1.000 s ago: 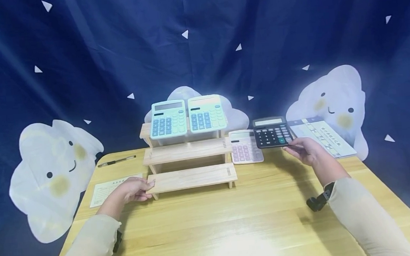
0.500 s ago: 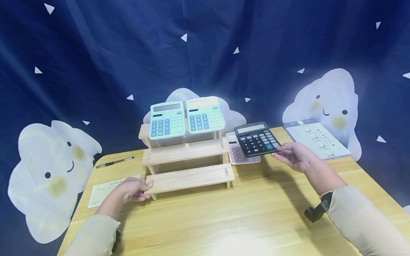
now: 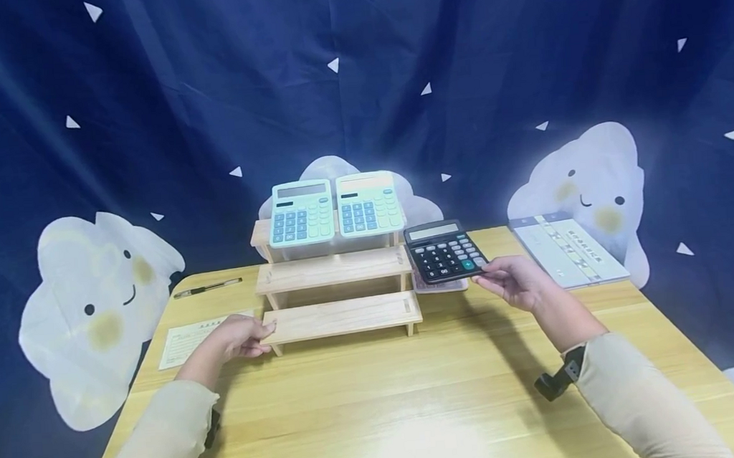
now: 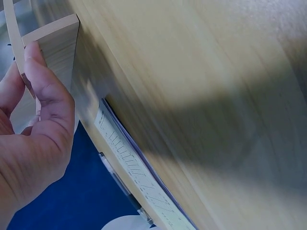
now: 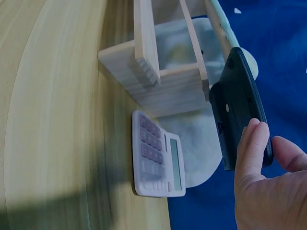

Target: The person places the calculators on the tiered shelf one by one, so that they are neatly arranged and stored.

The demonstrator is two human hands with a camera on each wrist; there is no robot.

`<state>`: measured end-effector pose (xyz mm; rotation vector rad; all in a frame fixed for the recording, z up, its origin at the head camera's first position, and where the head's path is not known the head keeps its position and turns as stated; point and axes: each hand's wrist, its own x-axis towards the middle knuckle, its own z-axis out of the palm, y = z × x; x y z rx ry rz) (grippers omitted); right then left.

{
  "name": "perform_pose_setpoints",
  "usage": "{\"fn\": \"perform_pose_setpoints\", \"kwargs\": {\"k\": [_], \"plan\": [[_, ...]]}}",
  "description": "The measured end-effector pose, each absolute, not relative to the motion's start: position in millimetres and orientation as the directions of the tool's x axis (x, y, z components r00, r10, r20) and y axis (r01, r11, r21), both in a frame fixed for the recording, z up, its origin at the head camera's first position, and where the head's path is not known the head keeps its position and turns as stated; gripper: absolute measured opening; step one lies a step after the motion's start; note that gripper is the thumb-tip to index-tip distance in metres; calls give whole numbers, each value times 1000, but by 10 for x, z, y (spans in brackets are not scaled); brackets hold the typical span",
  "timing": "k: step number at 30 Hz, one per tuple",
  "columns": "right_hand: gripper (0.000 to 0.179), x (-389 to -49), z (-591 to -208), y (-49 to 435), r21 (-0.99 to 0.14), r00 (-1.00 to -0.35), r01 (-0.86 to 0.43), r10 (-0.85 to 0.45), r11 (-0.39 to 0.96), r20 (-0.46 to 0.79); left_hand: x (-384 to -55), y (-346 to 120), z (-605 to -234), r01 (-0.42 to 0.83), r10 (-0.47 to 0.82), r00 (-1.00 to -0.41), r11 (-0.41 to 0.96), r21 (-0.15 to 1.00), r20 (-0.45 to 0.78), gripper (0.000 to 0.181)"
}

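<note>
Black calculator (image 3: pixel 444 252) is shifting left since earlier, right hand (image 3: pixel 512 282) reaching forward, pinching its corner, holding it above pink calculator (image 5: pixel 157 158) beside rack (image 3: pixel 334 269); left hand (image 3: pixel 238 337) is still pinching bottom step (image 3: pixel 341 317)

left grip (image 3: pixel 240 337): low, pinching, seemingly curled underneath | right grip (image 3: pixel 513 282): raised, pinching | forearms (image 3: pixel 160 443): extended forward

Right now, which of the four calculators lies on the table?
The pale pink calculator, beside the wooden stand. The black calculator is held up in the right hand, and the two pale blue calculators are on the stand's top tier.
</note>
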<state>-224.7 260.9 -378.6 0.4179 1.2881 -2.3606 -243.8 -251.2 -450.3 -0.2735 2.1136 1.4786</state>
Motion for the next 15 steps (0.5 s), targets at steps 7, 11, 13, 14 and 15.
{"fn": "perform_pose_setpoints", "kwargs": {"k": [7, 11, 13, 14, 15], "plan": [[19, -2231, -3781, 2540, -718, -868, 494, -229, -491, -441, -2440, -2500, -4518, -457, 128, -841, 354, 816, -526, 53], [18, -2219, -3784, 2501, -711, -861, 507, -240, -488, -449, -2435, -2503, -4525, -454, 126, -843, 357, 816, -524, 54], [17, -2209, -3786, 2484, -709, -858, 510, -238, -487, -454, -2434, -2507, -4527, -453, 128, -842, 361, 815, -525, 55], [16, -2201, -3787, 2481, -706, -857, 513, -242, -488, -455, -2434, -2508, -4525, -452, 130, -841, 364, 814, -525, 55], [16, -2194, -3789, 2477, -704, -856, 514, -243, -490, -456, -2434, -2509, -4525, -453, 131, -840, 365, 814, -526, 56]]}}
